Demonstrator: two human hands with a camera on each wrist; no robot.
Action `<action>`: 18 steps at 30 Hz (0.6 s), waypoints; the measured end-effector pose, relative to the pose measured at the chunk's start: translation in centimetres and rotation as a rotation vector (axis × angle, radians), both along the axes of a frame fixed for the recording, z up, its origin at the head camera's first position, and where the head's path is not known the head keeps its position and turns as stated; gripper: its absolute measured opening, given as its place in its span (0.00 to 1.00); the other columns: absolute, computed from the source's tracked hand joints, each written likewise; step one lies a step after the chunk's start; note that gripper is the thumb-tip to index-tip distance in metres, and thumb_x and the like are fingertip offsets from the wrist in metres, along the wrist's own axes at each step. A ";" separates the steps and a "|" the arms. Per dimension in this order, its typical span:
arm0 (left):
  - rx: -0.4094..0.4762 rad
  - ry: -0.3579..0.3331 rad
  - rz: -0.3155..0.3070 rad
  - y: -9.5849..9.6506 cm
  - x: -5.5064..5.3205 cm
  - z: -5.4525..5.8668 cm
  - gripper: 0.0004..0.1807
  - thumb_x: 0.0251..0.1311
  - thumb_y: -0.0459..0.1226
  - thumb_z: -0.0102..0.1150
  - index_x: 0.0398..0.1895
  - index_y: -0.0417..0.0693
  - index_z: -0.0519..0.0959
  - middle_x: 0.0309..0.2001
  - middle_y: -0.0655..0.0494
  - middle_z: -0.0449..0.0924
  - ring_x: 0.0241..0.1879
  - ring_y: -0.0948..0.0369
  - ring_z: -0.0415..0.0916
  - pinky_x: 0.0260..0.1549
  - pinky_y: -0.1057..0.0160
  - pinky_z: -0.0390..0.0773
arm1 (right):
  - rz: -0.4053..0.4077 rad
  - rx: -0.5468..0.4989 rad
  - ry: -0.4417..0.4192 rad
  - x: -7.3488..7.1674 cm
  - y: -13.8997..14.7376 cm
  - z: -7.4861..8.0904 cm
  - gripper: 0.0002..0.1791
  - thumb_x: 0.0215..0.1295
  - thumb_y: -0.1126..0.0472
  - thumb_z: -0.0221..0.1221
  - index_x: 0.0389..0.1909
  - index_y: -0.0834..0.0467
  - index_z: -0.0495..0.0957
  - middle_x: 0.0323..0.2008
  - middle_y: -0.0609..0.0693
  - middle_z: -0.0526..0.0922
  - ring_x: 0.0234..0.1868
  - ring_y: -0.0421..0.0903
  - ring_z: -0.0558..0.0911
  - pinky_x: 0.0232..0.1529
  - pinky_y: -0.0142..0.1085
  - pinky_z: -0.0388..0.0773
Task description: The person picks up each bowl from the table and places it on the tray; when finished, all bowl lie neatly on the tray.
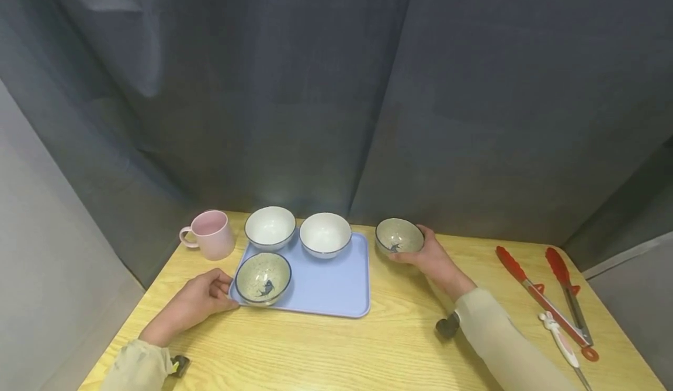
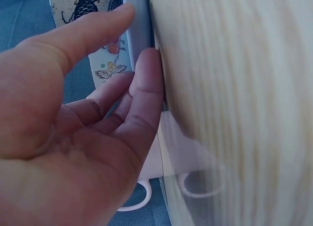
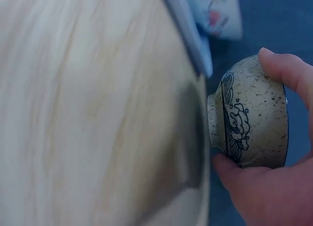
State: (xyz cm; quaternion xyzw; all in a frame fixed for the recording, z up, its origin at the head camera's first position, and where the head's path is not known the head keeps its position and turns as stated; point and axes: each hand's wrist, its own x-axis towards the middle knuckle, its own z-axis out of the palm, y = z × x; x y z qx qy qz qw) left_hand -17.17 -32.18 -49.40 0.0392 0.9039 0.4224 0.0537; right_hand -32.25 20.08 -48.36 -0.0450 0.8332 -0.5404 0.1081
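My right hand (image 1: 435,260) grips a speckled beige bowl (image 1: 398,236) to the right of the tray, thumb low by its foot and a finger at its rim. In the right wrist view this bowl (image 3: 254,116) shows dark wave patterns, its foot close over the tabletop. My left hand (image 1: 197,300) holds the front left corner of a light blue tray (image 1: 331,289), thumb and curled fingers at its edge. A second speckled bowl (image 1: 263,278) stands on the tray beside that hand. Behind it are two white bowls, one at left (image 1: 270,227) and one at right (image 1: 325,234).
A pink mug (image 1: 212,236) stands left of the tray, handle facing left. Two red-tipped tongs (image 1: 552,309) (image 1: 575,303) and a white rabbit-headed utensil (image 1: 559,338) lie on the right side of the wooden table (image 1: 315,356). A dark curtain (image 1: 336,99) hangs behind the table.
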 end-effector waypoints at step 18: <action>-0.012 -0.011 0.012 0.1 0.3 0.4 0.25 0.61 0.38 0.83 0.56 0.38 0.82 0.45 0.51 0.87 0.42 0.60 0.83 0.43 0.67 0.82 | 0.238 -0.109 0.019 7.4 -9.2 5.2 0.68 0.53 0.60 0.86 0.88 0.55 0.51 0.81 0.60 0.67 0.80 0.60 0.72 0.79 0.53 0.70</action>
